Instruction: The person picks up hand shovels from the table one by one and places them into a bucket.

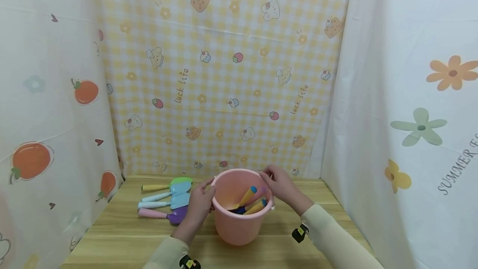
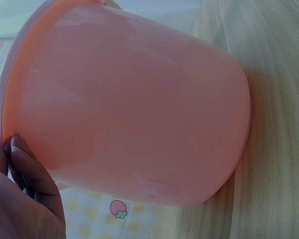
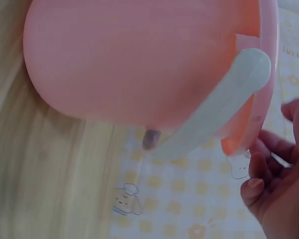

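A pink plastic bucket [image 1: 239, 223] stands upright on the wooden table [image 1: 123, 235]. My left hand [image 1: 201, 202] grips its rim on the left side, the fingers curled against the wall [image 2: 25, 194]. On the far right of the rim my right hand [image 1: 280, 184] holds on, its curled fingers [image 3: 274, 184] beside the rim and the pale bucket handle [image 3: 214, 109], which hangs down the outside. Several toy tools with yellow and blue handles [image 1: 248, 196] lean inside the bucket. The bucket's wall fills the left wrist view [image 2: 129, 109] and the right wrist view [image 3: 129, 59].
Left of the bucket lie several toy shovels: a green one with a yellow handle [image 1: 181, 182], two light blue ones [image 1: 181, 199], and a purple one with a pink handle [image 1: 178, 215]. Patterned cloth walls close in the table on three sides.
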Demonstrator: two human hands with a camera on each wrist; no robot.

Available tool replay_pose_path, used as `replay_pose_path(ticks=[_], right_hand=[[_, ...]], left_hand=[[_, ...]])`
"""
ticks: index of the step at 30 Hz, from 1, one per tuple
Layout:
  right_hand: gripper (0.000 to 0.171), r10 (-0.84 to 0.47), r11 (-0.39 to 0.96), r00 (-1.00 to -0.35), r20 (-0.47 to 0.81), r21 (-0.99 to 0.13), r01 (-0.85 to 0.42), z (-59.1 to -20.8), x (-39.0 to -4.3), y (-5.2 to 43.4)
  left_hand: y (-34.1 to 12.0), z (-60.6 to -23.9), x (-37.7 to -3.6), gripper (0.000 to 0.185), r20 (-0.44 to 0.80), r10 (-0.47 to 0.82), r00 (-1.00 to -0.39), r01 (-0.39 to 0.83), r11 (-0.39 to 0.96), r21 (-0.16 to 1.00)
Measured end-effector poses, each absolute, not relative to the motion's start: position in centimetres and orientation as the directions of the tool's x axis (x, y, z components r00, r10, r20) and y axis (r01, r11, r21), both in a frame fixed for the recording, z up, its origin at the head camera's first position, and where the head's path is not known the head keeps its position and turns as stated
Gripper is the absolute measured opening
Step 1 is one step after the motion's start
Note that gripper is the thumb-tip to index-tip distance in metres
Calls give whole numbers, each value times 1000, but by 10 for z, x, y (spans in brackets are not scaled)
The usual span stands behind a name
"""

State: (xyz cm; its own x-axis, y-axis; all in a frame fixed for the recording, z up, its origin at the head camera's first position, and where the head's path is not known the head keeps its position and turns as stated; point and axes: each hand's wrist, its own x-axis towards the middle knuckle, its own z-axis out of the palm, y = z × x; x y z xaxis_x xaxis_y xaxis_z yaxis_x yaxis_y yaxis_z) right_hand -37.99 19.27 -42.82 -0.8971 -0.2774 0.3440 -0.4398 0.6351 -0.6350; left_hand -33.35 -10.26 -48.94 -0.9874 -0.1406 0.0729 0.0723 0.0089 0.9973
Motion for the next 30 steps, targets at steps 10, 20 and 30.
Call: replay_pose_path(ticks=[10,20,30], right_hand=[[30,-40,569,-967,253,-789,-230,-444,-370,197],[39,0,517,-979,204,-838,-174,-458,-363,191],[41,50,485,-985,165,-866,-121,-457,-361,181]], left_hand=[[-102,-488,-332,49,72,-143,-987,70,15,997],[-102,-488,-333,48,79,-149,-986,79,10,997],[-102,-490,-334,48,83,-149,-985,83,7,997]])
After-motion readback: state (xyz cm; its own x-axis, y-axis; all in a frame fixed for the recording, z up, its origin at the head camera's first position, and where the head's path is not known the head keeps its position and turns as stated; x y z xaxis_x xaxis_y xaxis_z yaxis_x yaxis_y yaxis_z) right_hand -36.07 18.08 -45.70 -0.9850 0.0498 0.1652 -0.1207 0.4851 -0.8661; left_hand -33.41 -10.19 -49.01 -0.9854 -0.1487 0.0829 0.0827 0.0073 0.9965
